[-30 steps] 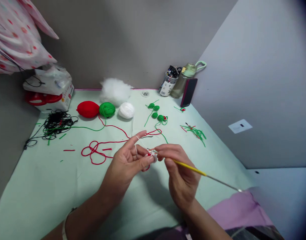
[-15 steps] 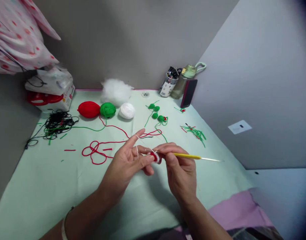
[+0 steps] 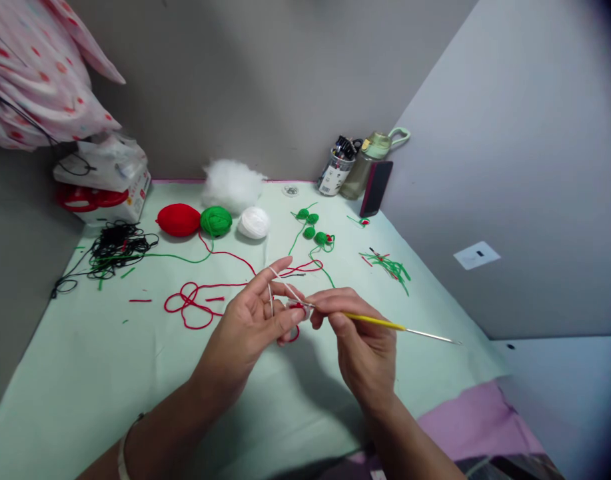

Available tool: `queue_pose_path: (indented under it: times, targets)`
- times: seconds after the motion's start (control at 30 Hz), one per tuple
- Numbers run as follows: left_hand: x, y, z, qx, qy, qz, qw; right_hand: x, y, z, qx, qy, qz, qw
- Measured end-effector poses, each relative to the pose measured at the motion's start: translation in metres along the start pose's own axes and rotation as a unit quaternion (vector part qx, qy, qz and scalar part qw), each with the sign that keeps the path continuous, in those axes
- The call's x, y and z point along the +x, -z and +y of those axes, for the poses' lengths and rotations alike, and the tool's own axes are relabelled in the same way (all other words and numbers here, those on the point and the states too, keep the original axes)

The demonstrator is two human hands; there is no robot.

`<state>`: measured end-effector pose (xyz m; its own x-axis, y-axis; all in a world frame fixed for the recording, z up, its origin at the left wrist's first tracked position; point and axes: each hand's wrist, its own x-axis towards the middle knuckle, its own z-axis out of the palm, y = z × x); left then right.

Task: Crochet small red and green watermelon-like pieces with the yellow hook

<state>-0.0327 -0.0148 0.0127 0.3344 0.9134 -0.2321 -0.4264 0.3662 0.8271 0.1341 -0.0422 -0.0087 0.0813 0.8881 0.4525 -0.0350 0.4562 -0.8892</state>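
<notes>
crochet hook [image 3: 385,325]: matt yellow plastic grip, shiny bare metal shaft. Yarn balls [image 3: 216,221] fuzzy and matt. Stuffing [image 3: 231,184] fluffy. Surface [image 3: 110,360] cover smooth, matt.

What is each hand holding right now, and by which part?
The right hand pinches the crochet hook on its yellow handle; the left hand pinches the small red-and-white piece.

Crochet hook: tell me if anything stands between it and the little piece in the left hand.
Nothing visible does: the crochet hook in the right hand meets the red-and-white piece pinched in the left hand.
</notes>
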Motion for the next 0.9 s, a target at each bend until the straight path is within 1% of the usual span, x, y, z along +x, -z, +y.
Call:
queue_pose_path:
  times: [0.13, 0.3, 0.37, 0.43, 0.5, 0.57, 0.6, 0.67, 0.7, 0.8, 0.9]
  targets:
    - [-0.001, 0.001, 0.003, 0.009, 0.001, -0.009, 1.0, 0.003, 0.0, -0.001, 0.033, -0.022, 0.001, 0.999]
    - [-0.002, 0.001, 0.005, 0.002, 0.003, -0.03, 1.0, 0.01, -0.001, -0.006, 0.113, -0.1, 0.022, 0.988]
    - [-0.002, 0.001, 0.005, 0.0, 0.004, -0.037, 0.999, 0.013, -0.001, -0.007, 0.137, -0.122, 0.026, 0.983]
    - [-0.003, 0.001, 0.006, 0.0, 0.004, -0.037, 0.999, 0.015, 0.001, -0.008, 0.152, -0.13, 0.019, 0.98]
    - [-0.004, 0.001, 0.006, 0.007, 0.004, -0.039, 0.999, 0.014, 0.003, -0.009, 0.147, -0.119, 0.004, 0.982]
    - [-0.005, 0.0, 0.006, 0.018, 0.0, -0.035, 0.999, 0.012, 0.006, -0.011, 0.105, -0.091, -0.011, 0.99]
    - [-0.005, 0.0, 0.006, 0.023, -0.004, -0.03, 0.999, 0.01, 0.008, -0.012, 0.069, -0.069, -0.019, 0.995]
    - [-0.005, 0.001, 0.004, 0.03, -0.012, -0.015, 0.999, 0.008, 0.011, -0.015, -0.025, -0.011, -0.041, 0.999]
    - [-0.005, 0.001, 0.003, 0.033, -0.015, -0.006, 0.999, 0.007, 0.012, -0.016, -0.071, 0.023, -0.055, 0.996]
    - [-0.004, 0.001, 0.0, 0.045, -0.028, 0.011, 0.999, 0.005, 0.013, -0.019, -0.176, 0.112, -0.096, 0.973]
    - [-0.003, -0.001, -0.002, 0.052, -0.029, 0.026, 0.998, 0.004, 0.011, -0.016, -0.281, 0.185, -0.111, 0.935]
